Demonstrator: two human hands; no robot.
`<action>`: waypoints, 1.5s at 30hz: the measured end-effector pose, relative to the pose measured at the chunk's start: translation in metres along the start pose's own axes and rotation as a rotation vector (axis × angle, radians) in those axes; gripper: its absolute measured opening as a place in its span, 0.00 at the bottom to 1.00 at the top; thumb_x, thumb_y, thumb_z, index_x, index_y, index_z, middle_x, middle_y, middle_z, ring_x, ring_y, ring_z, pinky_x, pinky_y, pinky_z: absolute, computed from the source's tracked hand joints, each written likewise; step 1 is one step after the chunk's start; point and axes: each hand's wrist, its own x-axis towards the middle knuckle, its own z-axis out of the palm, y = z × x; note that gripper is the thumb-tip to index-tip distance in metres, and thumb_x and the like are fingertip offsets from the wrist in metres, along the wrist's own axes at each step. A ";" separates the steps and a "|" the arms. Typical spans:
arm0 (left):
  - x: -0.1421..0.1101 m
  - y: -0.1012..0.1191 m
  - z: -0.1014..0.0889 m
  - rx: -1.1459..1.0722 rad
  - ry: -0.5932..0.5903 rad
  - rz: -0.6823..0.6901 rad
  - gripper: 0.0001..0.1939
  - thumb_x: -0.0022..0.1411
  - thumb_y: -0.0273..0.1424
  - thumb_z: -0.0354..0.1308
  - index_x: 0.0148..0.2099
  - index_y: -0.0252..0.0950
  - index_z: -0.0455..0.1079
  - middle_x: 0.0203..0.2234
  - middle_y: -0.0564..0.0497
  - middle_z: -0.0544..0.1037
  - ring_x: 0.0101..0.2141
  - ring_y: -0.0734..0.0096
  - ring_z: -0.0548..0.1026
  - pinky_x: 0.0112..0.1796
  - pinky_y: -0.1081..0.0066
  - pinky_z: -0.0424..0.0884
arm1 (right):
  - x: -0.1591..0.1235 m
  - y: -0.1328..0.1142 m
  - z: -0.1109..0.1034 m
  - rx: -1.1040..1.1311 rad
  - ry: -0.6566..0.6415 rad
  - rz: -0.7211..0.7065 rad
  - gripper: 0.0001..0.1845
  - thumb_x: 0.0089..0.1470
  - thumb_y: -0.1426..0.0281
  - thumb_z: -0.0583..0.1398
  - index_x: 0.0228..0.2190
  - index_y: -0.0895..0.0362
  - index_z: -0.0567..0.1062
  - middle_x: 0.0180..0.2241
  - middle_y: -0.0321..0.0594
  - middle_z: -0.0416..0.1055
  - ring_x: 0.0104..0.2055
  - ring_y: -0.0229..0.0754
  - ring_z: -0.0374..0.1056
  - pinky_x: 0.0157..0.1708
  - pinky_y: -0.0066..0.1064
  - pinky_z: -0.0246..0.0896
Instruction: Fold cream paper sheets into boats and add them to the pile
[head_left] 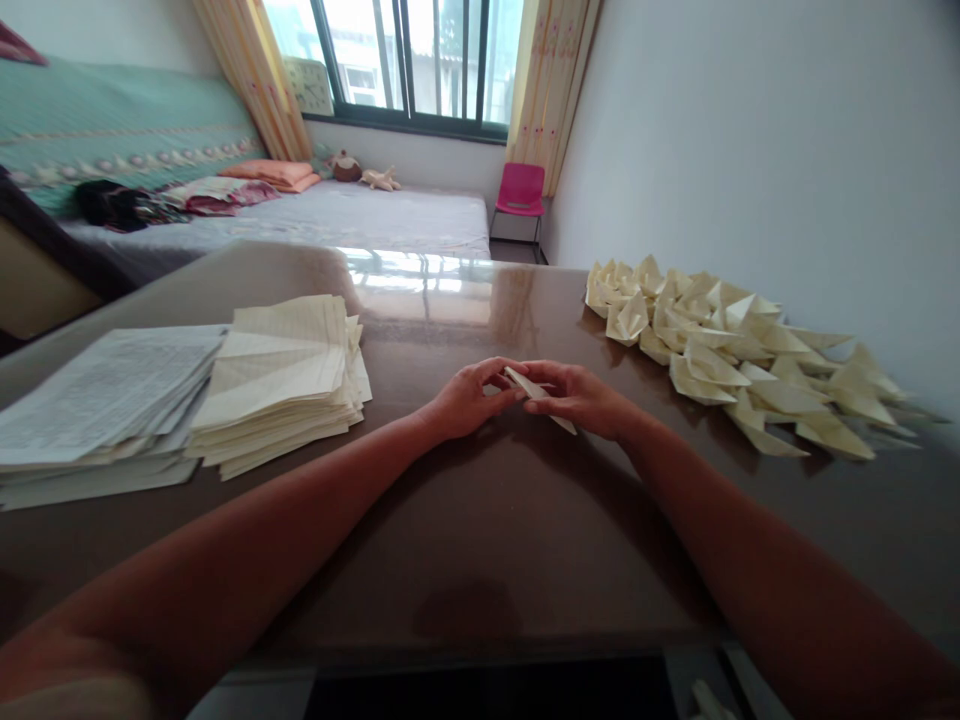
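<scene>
A small folded piece of cream paper [541, 399] is held between my hands above the middle of the table. My right hand [574, 392] pinches it, thumb in front and fingers behind. At its upper left end, my left hand [478, 397] closes thumb and fingertips about the paper; part of that grip is hidden. The paper is tilted, its pointed lower end sticking out below my right hand. To the right stand many folded paper boats [705, 335], packed together. On the left, nearer my left forearm, is a stack of cream lined paper sheets [277, 360].
Beside the cream stack lies a pile of printed white sheets [112, 390]. The glossy brown table [480, 540] reaches toward a bed [420, 215]. A pink chair [520, 190] stands by the window, and a white wall [765, 130] borders the right side.
</scene>
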 end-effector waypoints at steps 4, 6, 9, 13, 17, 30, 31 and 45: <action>0.000 0.004 0.001 -0.042 -0.036 -0.005 0.17 0.58 0.34 0.57 0.50 0.37 0.68 0.37 0.50 0.77 0.40 0.68 0.75 0.37 0.74 0.71 | 0.000 0.000 0.002 0.037 0.026 0.019 0.32 0.47 0.62 0.66 0.54 0.51 0.69 0.53 0.41 0.70 0.55 0.47 0.65 0.55 0.42 0.60; -0.001 0.005 0.005 -0.067 -0.022 -0.009 0.16 0.57 0.32 0.56 0.49 0.36 0.67 0.37 0.49 0.77 0.41 0.68 0.75 0.36 0.75 0.71 | 0.001 -0.001 0.004 0.048 0.025 0.017 0.32 0.48 0.62 0.66 0.55 0.52 0.68 0.53 0.42 0.70 0.53 0.47 0.67 0.54 0.42 0.61; -0.001 0.008 0.013 -0.088 0.054 -0.035 0.14 0.58 0.29 0.52 0.47 0.36 0.65 0.38 0.49 0.74 0.38 0.70 0.74 0.32 0.76 0.71 | 0.003 -0.003 0.010 0.011 0.022 -0.026 0.30 0.53 0.62 0.62 0.57 0.53 0.66 0.53 0.42 0.69 0.53 0.46 0.67 0.54 0.41 0.62; -0.003 0.012 0.018 0.116 0.168 -0.027 0.09 0.61 0.27 0.46 0.42 0.36 0.64 0.38 0.49 0.68 0.35 0.71 0.70 0.32 0.73 0.71 | 0.005 -0.002 0.021 -0.257 0.111 -0.092 0.28 0.58 0.67 0.54 0.60 0.54 0.61 0.54 0.43 0.68 0.53 0.46 0.66 0.54 0.40 0.62; -0.008 0.021 0.018 0.310 0.187 0.073 0.10 0.64 0.28 0.43 0.43 0.36 0.64 0.39 0.47 0.68 0.39 0.66 0.70 0.42 0.66 0.69 | 0.003 -0.002 0.027 -0.774 0.316 -0.100 0.25 0.57 0.69 0.54 0.56 0.58 0.66 0.51 0.51 0.68 0.54 0.52 0.62 0.55 0.44 0.58; -0.002 0.005 0.018 0.369 0.189 -0.012 0.19 0.55 0.25 0.52 0.50 0.39 0.62 0.33 0.52 0.68 0.32 0.70 0.68 0.36 0.69 0.66 | 0.008 0.005 0.026 -0.692 0.341 -0.129 0.13 0.58 0.72 0.53 0.44 0.58 0.72 0.34 0.42 0.65 0.36 0.41 0.65 0.40 0.32 0.61; -0.001 0.003 0.016 0.371 0.173 -0.021 0.19 0.54 0.24 0.52 0.49 0.39 0.62 0.31 0.54 0.68 0.30 0.71 0.67 0.34 0.70 0.66 | 0.008 0.008 0.024 -0.675 0.339 -0.111 0.15 0.56 0.73 0.54 0.45 0.58 0.71 0.34 0.41 0.65 0.35 0.40 0.65 0.39 0.32 0.62; -0.004 -0.004 -0.005 0.653 -0.033 0.059 0.08 0.53 0.25 0.54 0.37 0.40 0.65 0.34 0.53 0.70 0.36 0.67 0.69 0.35 0.69 0.67 | 0.000 0.014 0.008 -0.648 0.167 -0.077 0.13 0.47 0.80 0.56 0.36 0.55 0.70 0.36 0.36 0.65 0.31 0.34 0.63 0.33 0.26 0.59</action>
